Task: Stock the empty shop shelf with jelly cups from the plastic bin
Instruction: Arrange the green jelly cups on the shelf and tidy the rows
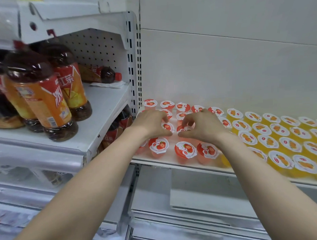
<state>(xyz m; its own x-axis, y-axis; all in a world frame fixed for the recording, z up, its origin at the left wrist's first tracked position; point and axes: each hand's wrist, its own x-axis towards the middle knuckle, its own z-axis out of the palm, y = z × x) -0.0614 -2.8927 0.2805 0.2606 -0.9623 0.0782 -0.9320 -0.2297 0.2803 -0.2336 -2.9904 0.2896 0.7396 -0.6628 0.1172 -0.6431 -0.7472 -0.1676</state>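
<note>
Gripping one strawberry jelly cup each, both hands worked mid-shelf: left hand (150,123) curled round the left cup (167,127), right hand (203,127) pinched the right cup (183,129). Both cups stood on the white shelf (166,161) among strawberry rows, with orange cups (268,142) just to the right. Tea bottles (45,105) stood on the neighbouring shelf to the left.

The shelf (171,151) is smooth white painted metal with a matt finish. The red jelly cups (158,145) and yellow jelly cups (281,160) are translucent plastic under glossy printed lids. The bottles (43,98) are clear glossy plastic with shiny printed labels. The back panel (97,48) is perforated white metal, and the price rail (38,158) is clear glossy plastic.
</note>
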